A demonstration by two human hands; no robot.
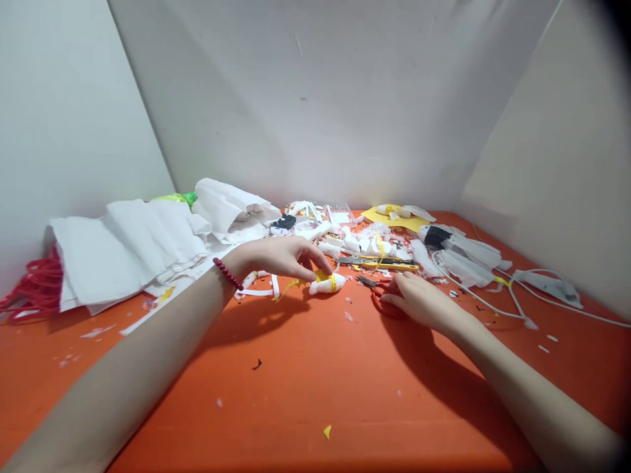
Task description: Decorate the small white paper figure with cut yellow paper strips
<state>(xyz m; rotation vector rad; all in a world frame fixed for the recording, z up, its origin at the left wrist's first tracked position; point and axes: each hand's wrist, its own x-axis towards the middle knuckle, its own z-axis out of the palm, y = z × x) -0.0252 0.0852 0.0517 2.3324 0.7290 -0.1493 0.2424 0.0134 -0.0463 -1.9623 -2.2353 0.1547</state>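
My left hand, with a red bead bracelet on its wrist, hovers low with thumb and index finger apart. Just beyond its fingertips lies a small white bundle wrapped with a yellow band. A piece of yellow paper shows between finger and thumb; whether they touch it I cannot tell. My right hand is closed on the red handles of a pair of scissors, whose blades point left. Behind the scissors rests a yellow utility knife.
White sheets and red cord are at the left. Paper scraps pile up at the back, near yellow paper. On the right are a white bundle with black wrap and a white cable. Walls enclose the orange table.
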